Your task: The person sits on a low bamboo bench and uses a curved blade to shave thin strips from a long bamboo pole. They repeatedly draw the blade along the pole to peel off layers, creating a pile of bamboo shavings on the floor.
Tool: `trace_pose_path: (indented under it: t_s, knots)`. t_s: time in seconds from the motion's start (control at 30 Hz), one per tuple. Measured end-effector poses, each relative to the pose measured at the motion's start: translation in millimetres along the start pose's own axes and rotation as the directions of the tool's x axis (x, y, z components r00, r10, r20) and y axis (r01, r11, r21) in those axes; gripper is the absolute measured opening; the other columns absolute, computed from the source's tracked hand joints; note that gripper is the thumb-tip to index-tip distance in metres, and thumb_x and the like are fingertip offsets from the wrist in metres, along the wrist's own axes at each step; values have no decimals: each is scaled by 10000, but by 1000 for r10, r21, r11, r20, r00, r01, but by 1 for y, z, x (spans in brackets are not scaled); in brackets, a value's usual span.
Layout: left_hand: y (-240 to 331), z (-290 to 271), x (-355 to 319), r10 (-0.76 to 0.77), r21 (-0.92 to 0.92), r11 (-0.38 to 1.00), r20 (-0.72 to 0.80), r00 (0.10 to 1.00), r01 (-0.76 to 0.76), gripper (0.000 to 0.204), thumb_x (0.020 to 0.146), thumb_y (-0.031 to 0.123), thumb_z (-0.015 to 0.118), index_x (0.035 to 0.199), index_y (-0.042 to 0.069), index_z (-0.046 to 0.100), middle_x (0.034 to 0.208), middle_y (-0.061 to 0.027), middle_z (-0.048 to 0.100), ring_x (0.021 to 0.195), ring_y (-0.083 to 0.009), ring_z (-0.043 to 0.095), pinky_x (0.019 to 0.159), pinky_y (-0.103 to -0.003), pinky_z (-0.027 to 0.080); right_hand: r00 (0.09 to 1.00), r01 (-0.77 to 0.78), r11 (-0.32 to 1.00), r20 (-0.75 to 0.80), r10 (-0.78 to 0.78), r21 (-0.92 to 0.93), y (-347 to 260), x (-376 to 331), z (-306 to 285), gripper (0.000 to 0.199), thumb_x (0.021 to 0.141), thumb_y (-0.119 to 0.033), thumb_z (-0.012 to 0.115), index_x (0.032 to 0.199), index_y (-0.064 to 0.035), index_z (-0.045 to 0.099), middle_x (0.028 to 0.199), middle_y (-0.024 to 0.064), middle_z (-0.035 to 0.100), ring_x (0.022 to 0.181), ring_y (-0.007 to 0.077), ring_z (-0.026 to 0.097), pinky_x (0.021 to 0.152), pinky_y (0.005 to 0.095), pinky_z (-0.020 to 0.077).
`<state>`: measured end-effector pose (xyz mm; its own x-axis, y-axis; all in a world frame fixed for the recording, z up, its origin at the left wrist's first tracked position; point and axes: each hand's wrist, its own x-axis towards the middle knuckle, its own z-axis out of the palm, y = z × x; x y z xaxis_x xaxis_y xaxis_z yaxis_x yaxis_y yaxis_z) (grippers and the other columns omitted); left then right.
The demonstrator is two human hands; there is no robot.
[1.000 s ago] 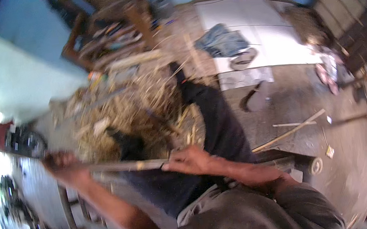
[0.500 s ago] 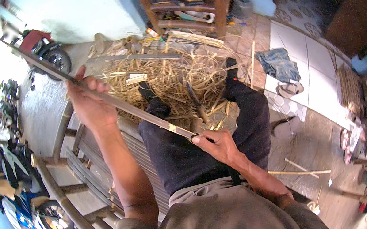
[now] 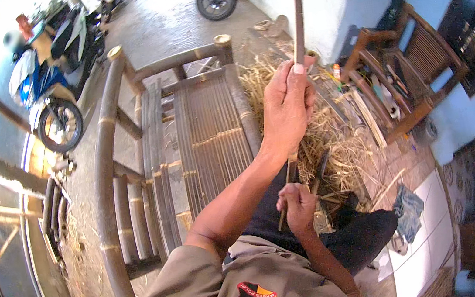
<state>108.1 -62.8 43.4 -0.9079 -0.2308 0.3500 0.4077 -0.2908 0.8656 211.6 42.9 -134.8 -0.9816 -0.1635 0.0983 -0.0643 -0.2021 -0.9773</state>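
1. Nearest the camera, the right hand sat low over the lap, fingers curled tight around the lower end of a thin bamboo strip — closed on it, not open. A dark blade-like tool showed just beside this hand, though whether the hand also held it could not be told.
2. Farther out and higher, the left hand was raised at the end of an outstretched forearm, wrapped shut around the same strip, thumb tip pressed against it.
3. The strip's long axis ran almost straight away from the body: from the right hand upward past the left hand and on to the top edge of the view. The stretch between the two hands was mostly hidden behind the left palm.
4. So the strip lay along the line joining the hands — the right hand was nearer its lower end, the left nearer the long free part that rose above it.
5. To the left of the arms stood a bamboo bench with a slatted seat, close beside the person's leg.
6. Beyond the hands lay a heap of straw-coloured shavings, and past that a wooden chair against a pale wall.
7. Farthest off, a blue motorcycle stood on the concrete floor.
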Motion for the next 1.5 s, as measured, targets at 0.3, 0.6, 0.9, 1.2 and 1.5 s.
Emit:
trace_pose_path:
  t_s: [0.3, 0.6, 0.9, 1.2, 1.5]
  knots:
    - [-31, -123, 38, 264, 651, 753, -169, 950, -93, 354, 1023, 311, 453, 947, -7, 589, 635, -34, 441, 602, -130, 426, 543, -324, 374, 919, -157, 929, 295, 262, -335, 20, 62, 24, 413, 1000, -365, 533, 1106, 24, 621, 915, 61, 660, 801, 111, 611, 700, 258, 523]
    - [-81, -213, -136, -109, 659, 652, -409, 906, 376, 417, 1016, 309, 457, 767, -22, 502, 624, -70, 434, 642, -131, 428, 585, -339, 391, 767, -509, 846, 360, 531, -162, 71, 143, 67, 530, 990, -454, 506, 1320, -40, 479, 1010, 106, 650, 780, 168, 641, 642, 311, 567]
    - [-73, -215, -287, -315, 514, 492, -648, 694, 703, 460, 1004, 393, 467, 804, -16, 537, 644, -101, 469, 613, -189, 447, 587, -388, 397, 673, -655, 751, 511, 534, 78, 85, 193, 138, 590, 982, -593, 371, 1285, -89, 429, 1047, 152, 659, 898, 263, 678, 761, 400, 572]
    - [-46, -205, -374, -400, 397, 300, -774, 492, 868, 474, 977, 426, 476, 893, -24, 601, 707, -222, 565, 650, -335, 539, 641, -432, 434, 557, -753, 657, 497, 665, -35, 132, 147, 192, 279, 1025, -329, 421, 970, -81, 537, 799, 126, 660, 650, 264, 680, 574, 419, 597]
    - [-33, -182, -413, -300, 293, 228, -886, 353, 929, 488, 978, 423, 471, 856, -32, 598, 670, -200, 574, 619, -292, 550, 615, -431, 437, 316, -738, 588, 599, 735, -332, 161, 86, 230, 318, 1037, -367, 386, 957, -79, 495, 788, 104, 658, 656, 261, 686, 505, 390, 557]
